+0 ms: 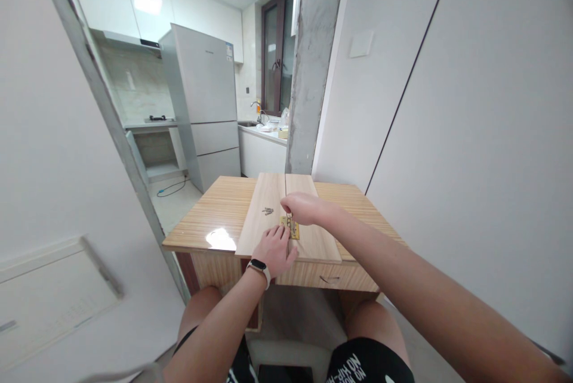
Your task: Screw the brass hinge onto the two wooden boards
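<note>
Two light wooden boards lie side by side on a small wooden table, meeting at a narrow seam. A brass hinge lies across that seam near the front. My left hand, with a white band on its wrist, rests on the left board with its fingertips at the hinge. My right hand is closed just above the hinge and holds something thin and upright over it, too small to name. A few loose screws lie on the left board.
A concrete pillar and white wall panels stand right behind the table. To the left a doorway opens onto a kitchen with a grey fridge and a counter with a sink. My knees are under the table's front edge.
</note>
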`<state>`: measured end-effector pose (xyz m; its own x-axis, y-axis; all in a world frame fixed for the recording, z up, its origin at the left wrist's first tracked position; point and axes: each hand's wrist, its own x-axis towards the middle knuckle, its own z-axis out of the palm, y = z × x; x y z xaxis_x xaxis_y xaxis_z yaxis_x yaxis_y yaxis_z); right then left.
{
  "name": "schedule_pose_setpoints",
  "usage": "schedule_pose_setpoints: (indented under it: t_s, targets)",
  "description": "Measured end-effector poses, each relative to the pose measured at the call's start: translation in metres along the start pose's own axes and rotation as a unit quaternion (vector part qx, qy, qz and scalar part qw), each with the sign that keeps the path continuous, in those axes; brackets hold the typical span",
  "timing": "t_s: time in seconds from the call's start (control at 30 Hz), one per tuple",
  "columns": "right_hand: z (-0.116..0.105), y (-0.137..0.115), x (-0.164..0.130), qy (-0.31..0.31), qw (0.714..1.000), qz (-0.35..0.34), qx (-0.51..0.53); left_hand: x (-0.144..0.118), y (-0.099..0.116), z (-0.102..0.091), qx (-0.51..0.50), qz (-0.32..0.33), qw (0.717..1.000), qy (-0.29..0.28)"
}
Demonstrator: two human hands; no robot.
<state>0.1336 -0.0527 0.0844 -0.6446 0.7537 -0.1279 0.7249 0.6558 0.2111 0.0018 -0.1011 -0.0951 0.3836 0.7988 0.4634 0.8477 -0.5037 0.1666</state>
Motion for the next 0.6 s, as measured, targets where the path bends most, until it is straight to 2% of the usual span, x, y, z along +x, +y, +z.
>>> schedule_pose_setpoints:
  t_s: [0.27,0.5,0.6]
  targets:
    - [-0.009,-0.004,-0.006,0.021,0.997,0.069,-0.036,0.0,-0.001,0.0,0.0,-0.003,1.0,-0.001]
    - [-0.01,-0.005,-0.006,0.01,0.997,0.059,-0.04,0.0,-0.001,0.002,0.002,-0.001,1.0,-0.001]
    - [-0.006,-0.001,-0.005,0.015,0.999,0.03,-0.032,0.0,-0.001,0.002,0.0,-0.003,1.0,-0.001]
